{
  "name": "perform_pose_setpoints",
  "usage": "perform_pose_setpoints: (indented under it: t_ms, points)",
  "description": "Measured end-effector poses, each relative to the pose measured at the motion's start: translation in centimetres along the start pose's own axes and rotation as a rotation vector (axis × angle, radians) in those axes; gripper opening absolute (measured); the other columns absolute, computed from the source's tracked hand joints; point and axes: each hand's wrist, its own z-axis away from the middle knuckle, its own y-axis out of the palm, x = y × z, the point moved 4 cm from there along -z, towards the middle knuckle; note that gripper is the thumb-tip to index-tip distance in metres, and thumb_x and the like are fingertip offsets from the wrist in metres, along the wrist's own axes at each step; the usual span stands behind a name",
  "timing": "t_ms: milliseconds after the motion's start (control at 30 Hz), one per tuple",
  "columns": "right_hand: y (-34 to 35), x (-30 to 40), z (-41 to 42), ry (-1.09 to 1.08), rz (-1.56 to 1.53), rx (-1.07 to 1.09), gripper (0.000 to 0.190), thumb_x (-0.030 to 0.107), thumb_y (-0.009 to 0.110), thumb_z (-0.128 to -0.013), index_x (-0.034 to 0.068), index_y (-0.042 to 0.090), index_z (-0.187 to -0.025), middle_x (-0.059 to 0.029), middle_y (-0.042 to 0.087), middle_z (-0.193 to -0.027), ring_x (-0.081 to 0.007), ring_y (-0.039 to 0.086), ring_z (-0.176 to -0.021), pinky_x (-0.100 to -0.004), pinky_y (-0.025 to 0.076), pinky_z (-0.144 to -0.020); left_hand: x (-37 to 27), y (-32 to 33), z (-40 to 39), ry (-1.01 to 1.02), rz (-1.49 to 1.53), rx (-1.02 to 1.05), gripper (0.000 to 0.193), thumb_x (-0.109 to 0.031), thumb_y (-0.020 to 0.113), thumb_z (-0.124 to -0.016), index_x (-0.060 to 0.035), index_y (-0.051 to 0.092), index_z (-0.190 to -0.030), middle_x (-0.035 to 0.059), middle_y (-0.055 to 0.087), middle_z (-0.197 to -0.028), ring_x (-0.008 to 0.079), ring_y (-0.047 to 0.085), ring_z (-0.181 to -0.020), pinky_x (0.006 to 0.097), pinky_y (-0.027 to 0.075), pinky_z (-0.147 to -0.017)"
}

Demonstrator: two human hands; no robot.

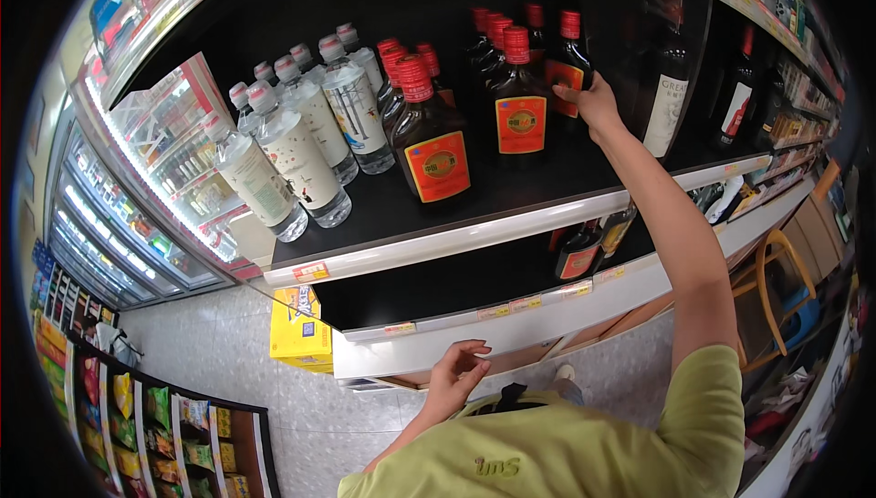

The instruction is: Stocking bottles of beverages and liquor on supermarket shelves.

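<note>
My right hand (pixel 597 106) reaches to the right part of a black shelf (pixel 547 186). Its thumb lies across the label of a dark, red-capped liquor bottle (pixel 565 75), and the fingers wrap round the bottle's side, partly hidden. Just left of it stands a row of matching bottles, led by a front bottle (pixel 520 125) with an orange label. Another such group has its front bottle (pixel 436 166) nearer the shelf's edge. Low before my body, my left hand (pixel 455 373) is half curled with nothing in it, fingers and thumb apart.
Clear plastic water bottles (pixel 308 162) stand at the shelf's left end. A clear divider panel (pixel 698 39) rises right of my hand, with wine bottles (pixel 738 97) beyond. Below are a lower shelf (pixel 438 292) and a yellow carton (pixel 291 334). A wooden chair (pixel 770 292) stands at right.
</note>
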Motion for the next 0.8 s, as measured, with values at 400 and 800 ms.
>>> perform_pose_setpoints:
  t_ms: [400, 800]
  points:
    - [0.5, -1.3, -1.5, 0.079, -0.028, 0.016, 0.035, -0.003, 0.073, -0.083, 0.003, 0.056, -0.113, -0.0064, 0.067, -0.100, -0.0151, 0.066, -0.090, -0.0301, 0.052, -0.082, 0.3, -0.3, -0.3, -0.012, 0.011, 0.002, 0.032, -0.002, 0.065, -0.094, -0.0013, 0.054, -0.123, 0.0093, 0.064, -0.115, 0.0150, 0.063, -0.100, 0.0294, 0.050, -0.090]
    - [0.8, -1.8, -3.0, 0.147, -0.053, 0.142, 0.041, 0.001, 0.078, -0.080, 0.002, 0.054, -0.114, -0.0100, 0.067, -0.106, -0.0184, 0.064, -0.099, -0.0326, 0.050, -0.090, 1.3, 0.1, -0.5, 0.000, 0.049, -0.011, 0.032, -0.006, 0.068, -0.092, -0.0027, 0.058, -0.122, 0.0062, 0.068, -0.111, 0.0108, 0.063, -0.091, 0.0274, 0.052, -0.083]
